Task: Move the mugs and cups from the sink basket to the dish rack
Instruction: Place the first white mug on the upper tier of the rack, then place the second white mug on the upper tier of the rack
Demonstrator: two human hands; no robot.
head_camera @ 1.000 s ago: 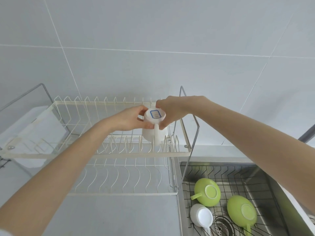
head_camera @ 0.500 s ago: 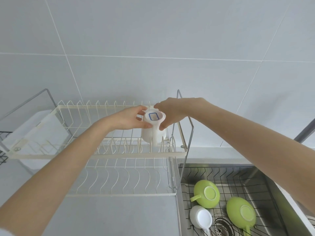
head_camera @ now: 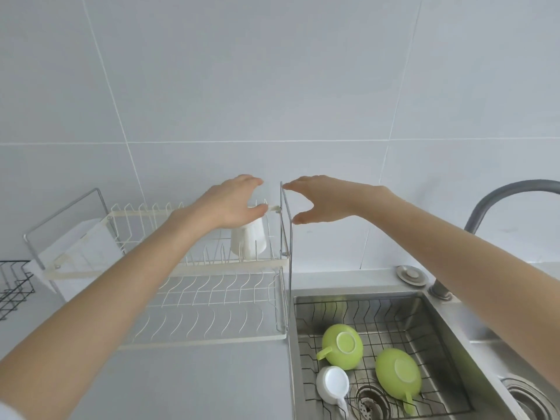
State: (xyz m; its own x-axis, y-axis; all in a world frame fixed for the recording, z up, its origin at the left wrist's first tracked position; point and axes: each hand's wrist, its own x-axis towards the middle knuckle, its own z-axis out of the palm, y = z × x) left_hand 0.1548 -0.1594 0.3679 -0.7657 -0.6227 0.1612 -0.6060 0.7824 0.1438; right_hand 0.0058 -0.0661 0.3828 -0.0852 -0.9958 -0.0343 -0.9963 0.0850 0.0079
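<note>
A white mug (head_camera: 249,240) stands upside down at the right end of the upper tier of the cream wire dish rack (head_camera: 169,265). My left hand (head_camera: 231,202) hovers just above it, fingers apart, holding nothing. My right hand (head_camera: 318,198) is open beside the rack's steel end frame, to the right of the mug. In the wire sink basket (head_camera: 430,334) lie two green mugs, one (head_camera: 341,347) further back and one (head_camera: 398,378) nearer, and a small white mug (head_camera: 332,385), all upside down.
A grey faucet (head_camera: 497,207) arches over the steel sink at right, with a round drain plug (head_camera: 412,274) on the ledge. A black wire basket (head_camera: 13,286) sits at far left. The rack's lower tier (head_camera: 212,313) holds nothing. Tiled wall stands behind.
Both hands have let go of the white mug, which now rests on the upper tier. The hands have lifted and spread apart above it; the view has tilted down a little.
</note>
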